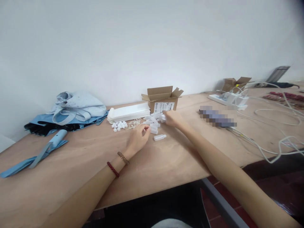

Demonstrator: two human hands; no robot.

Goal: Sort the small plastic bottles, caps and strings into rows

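A heap of small translucent plastic bottles (153, 121) lies on the wooden table (180, 164), and a single bottle (160, 137) rests on its side in front. At the heap's right edge, my right hand (173, 118) has its fingers closed on a bottle, partly hidden by them. My left hand (138, 136) is just left of the heap, thumb and forefinger curled together; what they hold, if anything, is too small to make out. Small white caps (119, 126) and a tangle of thin cream cords (134, 123) lie beyond my left hand.
Behind are a stack of white sheets (130, 112) and an open cardboard box (163, 103). A folded blue umbrella (55, 139) and pale cloth bag (78, 106) lie left. A phone (217, 117), power strip (228, 98) and loose cables (261, 150) are right.
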